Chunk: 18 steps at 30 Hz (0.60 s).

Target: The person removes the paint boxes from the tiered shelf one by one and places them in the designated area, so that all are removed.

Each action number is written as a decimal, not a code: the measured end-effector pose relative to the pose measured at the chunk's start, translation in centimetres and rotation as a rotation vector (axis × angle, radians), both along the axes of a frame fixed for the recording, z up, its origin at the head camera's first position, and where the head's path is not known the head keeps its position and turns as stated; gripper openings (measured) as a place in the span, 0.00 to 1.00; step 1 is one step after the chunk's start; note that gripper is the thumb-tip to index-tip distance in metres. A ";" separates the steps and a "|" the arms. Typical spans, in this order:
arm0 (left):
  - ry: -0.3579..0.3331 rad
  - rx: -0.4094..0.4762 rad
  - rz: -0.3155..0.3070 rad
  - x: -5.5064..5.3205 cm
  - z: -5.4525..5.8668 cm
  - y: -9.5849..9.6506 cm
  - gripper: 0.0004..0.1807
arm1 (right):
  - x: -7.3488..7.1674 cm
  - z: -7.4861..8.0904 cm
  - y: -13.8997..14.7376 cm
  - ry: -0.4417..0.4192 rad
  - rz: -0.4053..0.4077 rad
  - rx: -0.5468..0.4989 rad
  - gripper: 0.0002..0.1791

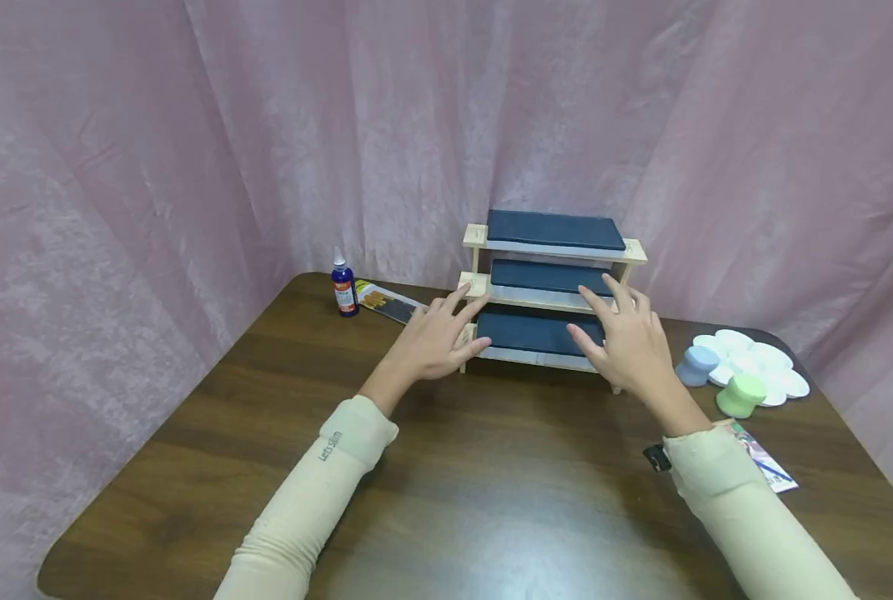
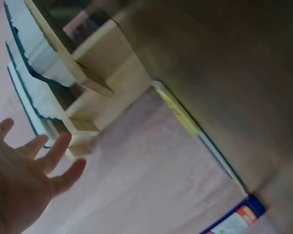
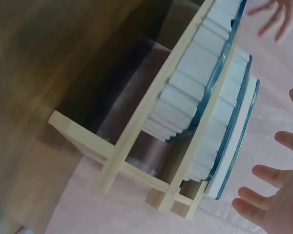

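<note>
Rack (image 1: pixel 547 305) of pale wood stands on the brown tabletop (image 1: pixel 491 467), at 1 o'clock from its middle. Three blocks (image 1: pixel 554 229) with dark blue tops sit on its shelves. From the rack, a blue bottle (image 1: pixel 345 292) stands at 9 o'clock, with a flat packet (image 1: pixel 389 302) just beside it. The left hand (image 1: pixel 433 335) is at 8 o'clock, by the rack's left end. Its grip is spread wide and holds nothing; I cannot tell if a fingertip touches wood. The thin wood should be stiff, not too heavy, and might crack if twisted. Best hold the bare wood ends (image 1: pixel 475 235), one hand each side, and keep it flat: the blocks look smooth and may slide off. The right hand (image 1: pixel 629 337) is at 4 o'clock, its grip wide and with nothing in it. Farther right, also near 4 o'clock, are a blue knob (image 1: pixel 697 367), a green knob (image 1: pixel 741 396) and a white tray (image 1: pixel 746 360).
</note>
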State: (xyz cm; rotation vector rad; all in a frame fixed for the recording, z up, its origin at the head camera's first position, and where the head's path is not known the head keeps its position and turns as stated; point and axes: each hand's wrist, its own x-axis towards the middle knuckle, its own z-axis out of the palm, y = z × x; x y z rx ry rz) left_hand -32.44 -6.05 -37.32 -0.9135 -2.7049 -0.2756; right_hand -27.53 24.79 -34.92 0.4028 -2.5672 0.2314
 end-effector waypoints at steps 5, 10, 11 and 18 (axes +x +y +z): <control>-0.125 0.029 -0.018 -0.7 -0.6 -1.1 0.41 | -0.6 0.4 0.8 0.006 0.027 -0.054 0.33; -0.196 0.077 -0.033 -1.3 -0.8 -1.7 0.41 | -1.2 0.8 1.4 -0.027 0.015 -0.064 0.32; -0.207 0.082 -0.032 -1.4 -0.9 -1.8 0.41 | -1.2 0.9 1.4 -0.040 0.014 -0.071 0.32; -0.301 0.089 -0.003 -1.8 -1.5 -2.5 0.43 | -2.1 1.8 1.7 -0.136 -0.008 -0.135 0.36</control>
